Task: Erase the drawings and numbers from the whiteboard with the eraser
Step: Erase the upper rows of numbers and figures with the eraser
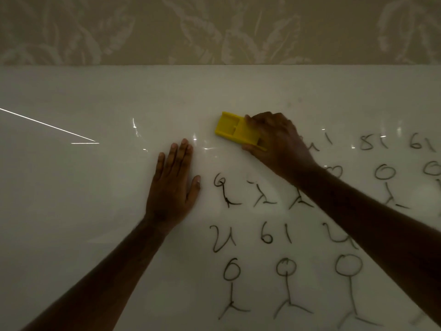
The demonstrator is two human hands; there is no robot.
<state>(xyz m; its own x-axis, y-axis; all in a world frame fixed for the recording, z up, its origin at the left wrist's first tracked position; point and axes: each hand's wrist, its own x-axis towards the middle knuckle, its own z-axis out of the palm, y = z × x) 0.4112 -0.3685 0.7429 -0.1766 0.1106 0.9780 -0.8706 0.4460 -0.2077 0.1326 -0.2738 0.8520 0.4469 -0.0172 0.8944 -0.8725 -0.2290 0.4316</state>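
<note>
The right hand (278, 142) grips the yellow eraser (235, 130), flat on the whiteboard (95, 187) near the top. To rub well, press it flat and sweep over every line. The left hand (173, 185) lies flat with straight fingers, holding the board. Numbers (275, 235) and stick figures (286, 287) wait below and right. The right arm covers some marks. Leafy wallpaper (214, 27) sits behind.

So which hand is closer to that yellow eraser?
Right. The right hand grips the yellow eraser; the left hand lies flat on the whiteboard, apart from it.
</note>
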